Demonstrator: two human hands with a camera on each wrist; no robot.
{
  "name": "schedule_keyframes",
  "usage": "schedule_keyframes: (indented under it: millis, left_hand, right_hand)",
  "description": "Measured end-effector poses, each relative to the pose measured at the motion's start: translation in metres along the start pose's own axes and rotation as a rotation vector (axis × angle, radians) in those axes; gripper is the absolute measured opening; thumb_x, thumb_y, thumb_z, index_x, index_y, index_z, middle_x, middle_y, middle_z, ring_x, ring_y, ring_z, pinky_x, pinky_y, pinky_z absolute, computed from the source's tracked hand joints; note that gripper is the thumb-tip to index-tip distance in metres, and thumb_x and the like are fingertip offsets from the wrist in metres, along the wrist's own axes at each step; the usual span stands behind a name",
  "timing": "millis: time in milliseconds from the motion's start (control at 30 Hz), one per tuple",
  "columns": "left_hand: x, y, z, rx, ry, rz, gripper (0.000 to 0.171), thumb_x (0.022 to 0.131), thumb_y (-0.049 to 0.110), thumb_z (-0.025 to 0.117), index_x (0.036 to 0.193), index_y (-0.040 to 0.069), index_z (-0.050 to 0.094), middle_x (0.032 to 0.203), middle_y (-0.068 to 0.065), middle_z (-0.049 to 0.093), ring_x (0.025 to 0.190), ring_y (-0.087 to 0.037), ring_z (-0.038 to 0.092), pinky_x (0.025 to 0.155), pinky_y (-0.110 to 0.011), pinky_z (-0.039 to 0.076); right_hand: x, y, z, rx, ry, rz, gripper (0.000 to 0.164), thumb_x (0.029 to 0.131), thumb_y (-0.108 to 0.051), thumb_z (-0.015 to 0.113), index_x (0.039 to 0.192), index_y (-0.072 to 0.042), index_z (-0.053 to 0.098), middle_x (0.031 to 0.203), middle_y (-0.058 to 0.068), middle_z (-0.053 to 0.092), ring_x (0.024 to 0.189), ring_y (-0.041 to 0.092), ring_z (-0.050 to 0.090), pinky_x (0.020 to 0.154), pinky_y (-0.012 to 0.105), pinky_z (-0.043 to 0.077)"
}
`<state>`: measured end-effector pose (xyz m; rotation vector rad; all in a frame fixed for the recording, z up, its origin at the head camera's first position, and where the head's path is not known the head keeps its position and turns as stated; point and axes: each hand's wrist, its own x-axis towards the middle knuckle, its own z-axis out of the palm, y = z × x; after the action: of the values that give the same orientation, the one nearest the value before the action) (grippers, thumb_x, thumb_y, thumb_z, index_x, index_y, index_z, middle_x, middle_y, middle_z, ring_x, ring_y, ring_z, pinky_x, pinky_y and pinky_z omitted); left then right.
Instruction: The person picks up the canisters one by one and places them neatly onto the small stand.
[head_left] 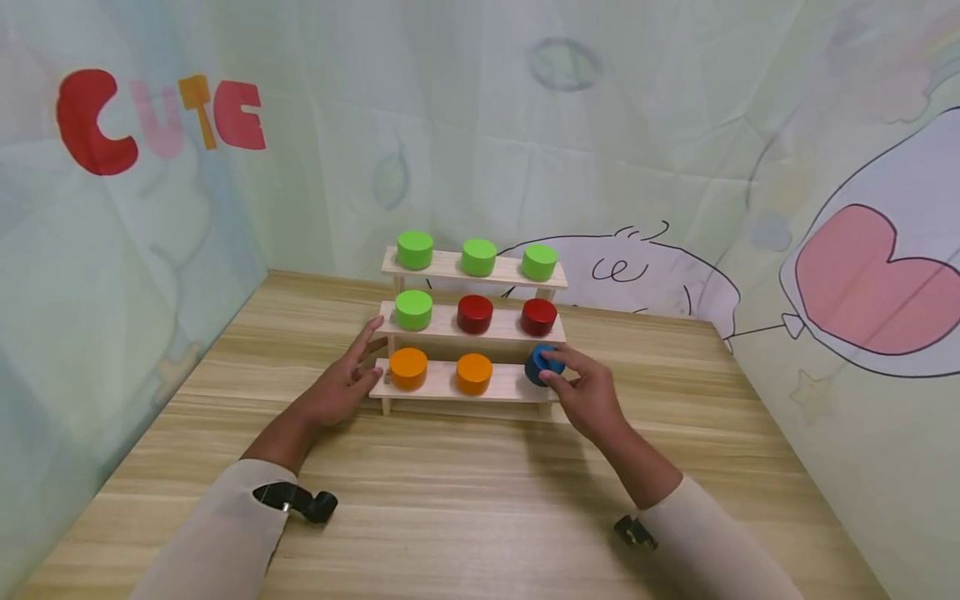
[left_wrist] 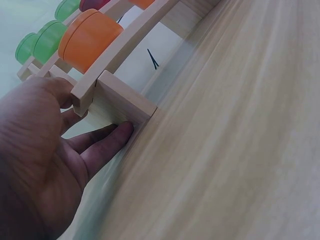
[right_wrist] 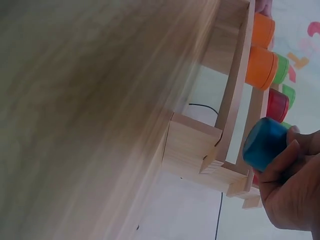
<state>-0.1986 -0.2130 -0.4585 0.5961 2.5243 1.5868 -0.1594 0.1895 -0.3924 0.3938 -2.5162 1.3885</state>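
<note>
A three-tier wooden stand (head_left: 441, 387) carries small round lidded pots. My right hand (head_left: 594, 402) pinches a blue pot (right_wrist: 264, 144) between thumb and fingers at the right end of the lowest tier; in the right wrist view the pot is tilted, its flat end showing. To its left on that tier are two orange pots (head_left: 408, 369). My left hand (head_left: 336, 395) touches the stand's left end, fingers spread over the lower two tiers. In the left wrist view its fingertips (left_wrist: 125, 131) lie by the stand's leg, near the tabletop.
The middle tier holds one green pot (head_left: 413, 310) and two red pots (head_left: 475, 314). Three green pots (head_left: 478, 258) stand on the top tier. A wood-grain table (head_left: 450, 500) lies beneath, with a printed cloth backdrop (head_left: 465, 125) behind and at both sides.
</note>
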Motion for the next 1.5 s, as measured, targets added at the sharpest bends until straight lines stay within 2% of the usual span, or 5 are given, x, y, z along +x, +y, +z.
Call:
schedule_keyframes:
  millis: [200,433,700,1200,1500]
  left_hand:
    - [-0.0003,0.0002,0.0000,0.001,0.003,-0.004,0.086,0.116,0.016,0.046,0.174,0.049,-0.008,0.181,-0.026,0.020,0.159,-0.057,0.036,0.122,-0.065,0.038]
    - [-0.0010,0.0025,0.0013,0.001,-0.003,0.015,0.085,0.117,0.015,0.046,0.175,0.044,-0.008,0.180,-0.027,0.021,0.157,-0.059,0.039,0.118,-0.067,0.046]
    - [0.0004,0.0007,0.0016,0.007,0.004,0.014,0.084,0.117,0.015,0.045,0.175,0.045,-0.008,0.181,-0.026,0.022,0.157,-0.058,0.039,0.118,-0.067,0.046]
    - [-0.0004,0.0004,0.0006,0.001,0.001,0.008,0.086,0.117,0.015,0.046,0.174,0.048,-0.008,0.181,-0.026,0.021,0.159,-0.058,0.035,0.121,-0.066,0.041]
    - [-0.0007,-0.0011,0.0022,0.024,0.029,0.008,0.085,0.116,0.014,0.047,0.175,0.046,-0.006,0.181,-0.025,0.021,0.151,-0.057,0.049,0.116,-0.066,0.047]
  right_hand:
    - [0.0016,-0.0008,0.0021,-0.047,-0.033,0.048,0.037,0.097,-0.004,0.081,0.134,-0.003,0.078,0.156,0.021,0.063,0.149,0.043,0.058,0.077,0.016,0.057]
    - [0.0044,-0.0001,0.0029,-0.089,-0.060,0.106,0.039,0.096,-0.006,0.083,0.134,-0.002,0.077,0.150,0.021,0.068,0.133,0.040,0.068,0.076,0.018,0.056]
    - [0.0071,0.0003,0.0046,-0.121,-0.101,0.153,0.042,0.097,-0.009,0.083,0.138,-0.005,0.076,0.152,0.019,0.067,0.128,0.037,0.068,0.083,0.031,0.064]
    - [0.0087,-0.0015,0.0030,-0.134,-0.130,0.181,0.048,0.096,-0.009,0.083,0.143,-0.006,0.072,0.156,0.020,0.064,0.116,0.035,0.067,0.068,0.021,0.055]
    - [0.0058,-0.0027,0.0010,-0.149,-0.128,0.204,0.059,0.093,-0.011,0.087,0.150,-0.011,0.068,0.163,0.016,0.059,0.124,0.039,0.068,0.070,0.024,0.059]
